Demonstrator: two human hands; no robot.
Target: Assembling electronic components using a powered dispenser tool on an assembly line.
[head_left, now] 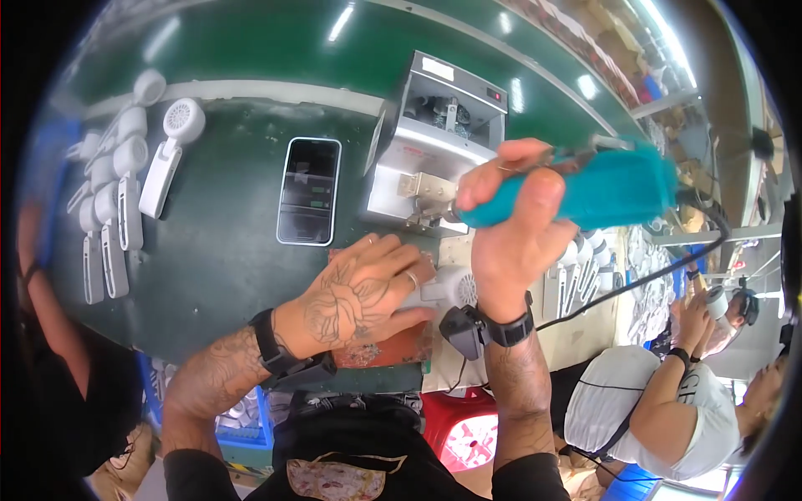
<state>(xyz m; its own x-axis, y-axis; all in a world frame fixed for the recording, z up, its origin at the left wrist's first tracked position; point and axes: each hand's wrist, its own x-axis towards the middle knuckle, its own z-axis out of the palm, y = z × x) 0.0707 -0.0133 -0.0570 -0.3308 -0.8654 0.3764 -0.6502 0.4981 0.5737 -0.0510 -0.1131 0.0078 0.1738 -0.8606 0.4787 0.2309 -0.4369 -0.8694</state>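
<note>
My right hand (522, 225) is wrapped around a teal electric screwdriver (601, 190), held sideways with its cord trailing off to the right. The screwdriver's tip is at the front of a grey metal screw feeder (434, 138), by its small metal block. Below, my left hand (368, 288) is closed over a white handheld fan (459, 286). Its round grilled head pokes out to the right of my fingers, while most of its handle is hidden under them. A reddish-brown mat (376, 355) lies beneath this hand.
White handheld fans (129, 154) stand and lie grouped at the left. A phone (309, 192) lies left of the feeder, on the green table (225, 250). More fans (581, 267) sit at the right. A red stool (459, 426) is below. Co-workers (660, 409) work at the right.
</note>
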